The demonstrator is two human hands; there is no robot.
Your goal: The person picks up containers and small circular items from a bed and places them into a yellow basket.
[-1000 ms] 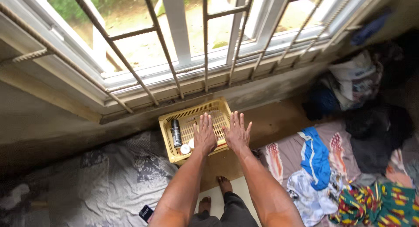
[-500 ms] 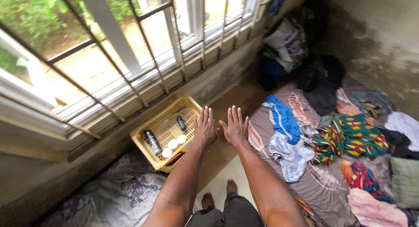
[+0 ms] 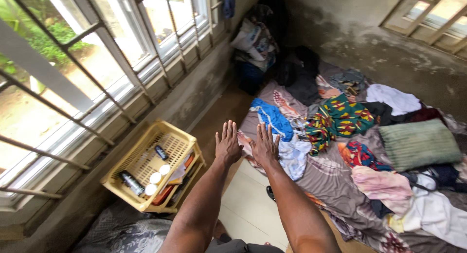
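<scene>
both arms reach forward with fingers spread flat; the left hand and right hand are fully open and hold nothing, hovering just beside each other. nearest the right hand lies a blue garment on the cloth-strewn bedding. to the left, under the barred window, sits a yellow basket holding what look like small bottles and jars.

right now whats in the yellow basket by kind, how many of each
In the yellow basket, top tray:
dark bottles: 2
white round lids or jars: 3
Total: 5
Both hands are open, holding nothing.
</scene>
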